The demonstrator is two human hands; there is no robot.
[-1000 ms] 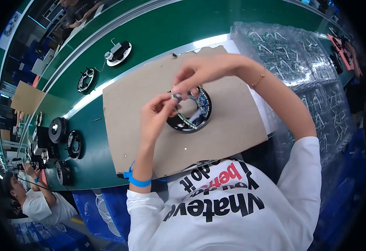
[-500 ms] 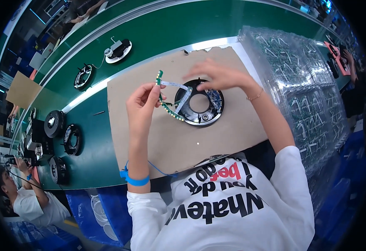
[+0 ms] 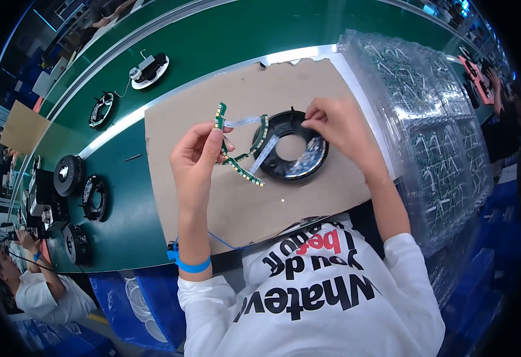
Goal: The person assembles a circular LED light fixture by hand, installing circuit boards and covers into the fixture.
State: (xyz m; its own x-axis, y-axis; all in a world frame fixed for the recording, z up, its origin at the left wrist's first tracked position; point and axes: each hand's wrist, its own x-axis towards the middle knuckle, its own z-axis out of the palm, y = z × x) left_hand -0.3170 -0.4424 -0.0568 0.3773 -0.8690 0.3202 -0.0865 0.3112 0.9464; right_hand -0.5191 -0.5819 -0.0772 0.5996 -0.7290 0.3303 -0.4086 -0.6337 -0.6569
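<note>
My left hand (image 3: 198,156) is closed on a curved green circuit board strip (image 3: 237,165) dotted with small pale parts. White flat ribbon cables (image 3: 244,121) link it to another curved green board (image 3: 263,132), which overlaps the left side of a black ring-shaped housing (image 3: 315,153). The housing lies on the brown cardboard sheet (image 3: 213,205), its shiny inside facing up and smeared by motion. At its upper right rim, the fingers of my right hand (image 3: 339,122) are pinched on the edge.
Clear plastic trays (image 3: 433,143) of green boards with white cables are stacked on the right. Black ring housings (image 3: 96,199) stand on the green bench at left. Beyond the cardboard sits a white-and-black assembly (image 3: 150,70). A co-worker (image 3: 40,285) works at far left.
My right hand has come down from above the black housing to its upper right rim. The housing has shifted right and turned. The green boards have spread apart, still in my left hand.
</note>
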